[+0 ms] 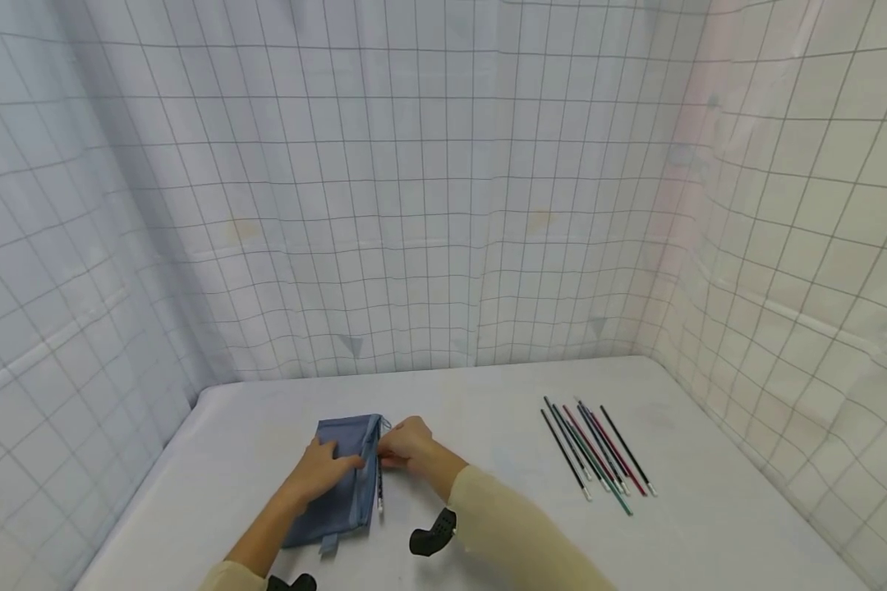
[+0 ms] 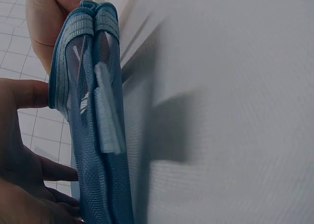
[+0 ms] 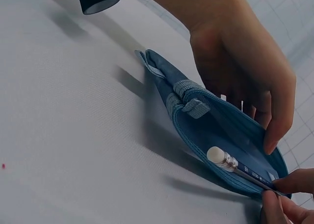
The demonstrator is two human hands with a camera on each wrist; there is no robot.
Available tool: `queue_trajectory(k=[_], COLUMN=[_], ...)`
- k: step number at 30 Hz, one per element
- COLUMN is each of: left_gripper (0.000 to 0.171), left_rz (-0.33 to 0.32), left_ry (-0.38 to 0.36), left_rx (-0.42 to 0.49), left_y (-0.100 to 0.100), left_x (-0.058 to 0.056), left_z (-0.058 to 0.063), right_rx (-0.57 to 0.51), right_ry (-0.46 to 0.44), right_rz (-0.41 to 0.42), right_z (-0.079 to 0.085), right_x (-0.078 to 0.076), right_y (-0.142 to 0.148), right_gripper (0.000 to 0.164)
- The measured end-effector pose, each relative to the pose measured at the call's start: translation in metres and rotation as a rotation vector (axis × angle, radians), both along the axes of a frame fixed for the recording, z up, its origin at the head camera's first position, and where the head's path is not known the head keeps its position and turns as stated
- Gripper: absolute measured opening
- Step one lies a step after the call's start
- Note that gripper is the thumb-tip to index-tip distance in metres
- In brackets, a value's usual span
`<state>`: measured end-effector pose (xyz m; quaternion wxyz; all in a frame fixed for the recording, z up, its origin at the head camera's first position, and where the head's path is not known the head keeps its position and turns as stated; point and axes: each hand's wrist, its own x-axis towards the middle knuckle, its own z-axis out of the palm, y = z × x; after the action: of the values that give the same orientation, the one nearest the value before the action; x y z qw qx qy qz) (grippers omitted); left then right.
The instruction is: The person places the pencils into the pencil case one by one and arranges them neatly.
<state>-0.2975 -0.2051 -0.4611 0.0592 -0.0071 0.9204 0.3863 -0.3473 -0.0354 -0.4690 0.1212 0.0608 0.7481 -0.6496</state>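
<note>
A blue zip pouch [image 1: 333, 513] lies on the white table, its zipped mouth spread wide in the right wrist view. My left hand [image 1: 318, 472] rests over its upper side and grips the fabric, the thumb [image 2: 34, 94] at the zip edge. At the mouth, my right hand [image 1: 410, 443] pinches a dark pencil [image 3: 250, 174] between thumb and fingers. That pencil has a white eraser in a metal band and lies along the opening, eraser toward the tab end. Its far end is hidden by the right fingers. How much is inside the pouch I cannot tell.
Several pencils [image 1: 628, 451], black, green and red, lie loosely side by side on the right of the table [image 1: 488, 410]. White gridded curtains [image 1: 414, 205] enclose the back and sides. A black wrist-worn device [image 1: 434, 533] sits by the right sleeve.
</note>
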Motion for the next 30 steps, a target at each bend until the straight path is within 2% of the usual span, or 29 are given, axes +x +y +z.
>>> queue_trajectory(k=[9, 14, 17, 20, 23, 26, 30], left_gripper=[0.093, 0.092, 0.091, 0.091, 0.091, 0.09, 0.089], left_rz=[-0.001, -0.009, -0.014, -0.016, -0.012, -0.008, -0.008], left_ry=[-0.008, 0.002, 0.007, 0.009, 0.004, 0.002, 0.0], left_rx=[0.017, 0.024, 0.023, 0.019, 0.023, 0.018, 0.003], left_y=[-0.001, -0.001, -0.001, -0.001, 0.0, 0.0, -0.001], left_x=[-0.002, -0.001, 0.0, 0.0, 0.0, -0.001, -0.001], left_z=[-0.004, -0.001, 0.0, 0.001, 0.001, 0.0, -0.002], right_rx=[0.052, 0.064, 0.013, -0.082, -0.157, -0.18, -0.178], right_ry=[-0.025, -0.014, -0.022, -0.05, -0.071, -0.068, -0.059], right_rz=[-0.043, -0.044, -0.024, 0.01, 0.045, 0.065, 0.082], right_z=[-0.002, 0.001, 0.003, 0.002, 0.0, 0.001, 0.005], right_x=[-0.005, -0.005, -0.004, -0.005, -0.006, -0.007, -0.007], right_y=[-0.013, -0.018, -0.018, -0.016, -0.011, -0.005, 0.003], right_gripper=[0.014, 0.015, 0.013, 0.007, 0.011, 0.017, 0.016])
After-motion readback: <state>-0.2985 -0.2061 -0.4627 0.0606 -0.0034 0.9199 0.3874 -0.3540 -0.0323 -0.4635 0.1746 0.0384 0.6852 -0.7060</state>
